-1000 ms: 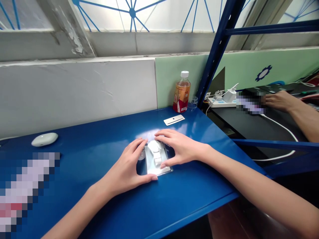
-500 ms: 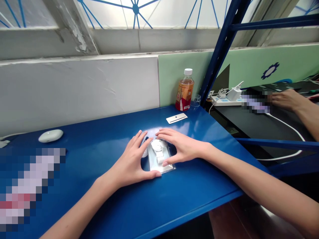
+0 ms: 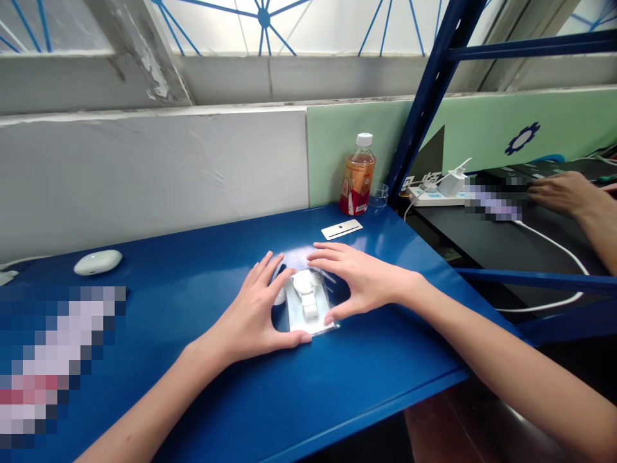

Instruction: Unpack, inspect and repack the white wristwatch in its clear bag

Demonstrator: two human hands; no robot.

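While left hand (image 3: 251, 310) faces right hand (image 3: 361, 278), the packet (image 3: 297, 312) lies between.

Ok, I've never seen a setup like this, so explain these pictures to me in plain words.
There is no machine here: a person works with two bare hands, seen from one camera worn on the head, looking forward and down. The left hand and right hand curve open around a clear packet with a white, round-topped item in or on it. Neither hand is closed on anything; whether the fingertips touch the packet is hard to tell.

On the blue table also lie a white rounded case, a pale card and a pixelated object; a bottle stands behind. Another person's hand shows at the right.
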